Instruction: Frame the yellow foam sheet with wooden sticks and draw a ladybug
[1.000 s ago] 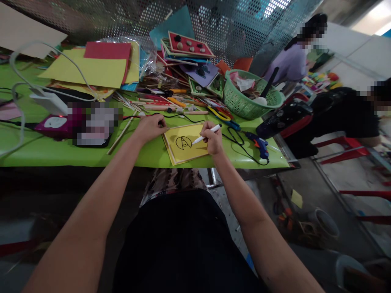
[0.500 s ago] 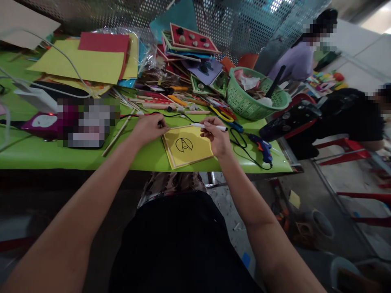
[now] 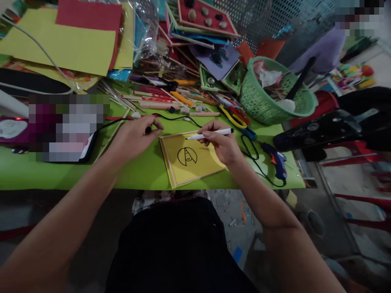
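Note:
A yellow card (image 3: 201, 165) with a pale stick border lies near the table's front edge; a black circle drawing is on it. My right hand (image 3: 221, 142) grips a white marker (image 3: 210, 134) above the card's upper part, its dark tip pointing left. Left of the card, my left hand (image 3: 139, 136) has curled fingers around a small dark object (image 3: 148, 130), probably the marker's cap, too small to be sure. The left fingertips are just off the card's upper left corner.
A glue gun (image 3: 276, 162) and scissors (image 3: 238, 122) lie right of the card, near a green basket (image 3: 259, 97). Sticks, stones and framed cards are piled behind. A phone (image 3: 88, 146) lies at the left; a person is at the upper right.
The view has shifted, and the table looks closer. My left hand has moved left, off the card's corner. The marker is still in my right hand, over the card.

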{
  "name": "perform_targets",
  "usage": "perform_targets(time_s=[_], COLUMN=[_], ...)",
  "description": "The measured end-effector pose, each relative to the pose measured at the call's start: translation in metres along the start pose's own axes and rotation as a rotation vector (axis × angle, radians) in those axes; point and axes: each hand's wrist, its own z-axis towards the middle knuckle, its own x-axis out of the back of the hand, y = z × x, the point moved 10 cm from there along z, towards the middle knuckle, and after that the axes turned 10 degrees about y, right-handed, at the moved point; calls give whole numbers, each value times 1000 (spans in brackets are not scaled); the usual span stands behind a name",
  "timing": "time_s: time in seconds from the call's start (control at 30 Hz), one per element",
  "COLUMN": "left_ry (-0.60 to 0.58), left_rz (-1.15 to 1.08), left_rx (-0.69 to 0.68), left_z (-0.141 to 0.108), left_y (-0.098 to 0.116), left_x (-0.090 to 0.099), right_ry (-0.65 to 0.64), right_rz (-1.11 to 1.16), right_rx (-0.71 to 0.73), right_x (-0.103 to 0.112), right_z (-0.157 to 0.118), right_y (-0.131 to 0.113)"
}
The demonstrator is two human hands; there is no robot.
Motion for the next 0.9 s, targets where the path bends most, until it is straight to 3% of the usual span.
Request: perform_targets(time_s=[0.17,0.37,0.6,0.9], left_ry=[-114,-130,-199,-150], left_rz=[95,152,123,82], left_rx=[-53,-186,-219,-262], left_z=[-26,-55,-63,-65], left_y=[-3,11,12,17], left_x=[3,7,-4,1], right_ry=[-9,-4,-25,-53], right_rz=[-17,-70,-157,-223], right_rx=[-75,-73,-41,-43], right_x=[0,3,7,6], right_z=[3,3,-2,-8], right_y=[19,24,24,25])
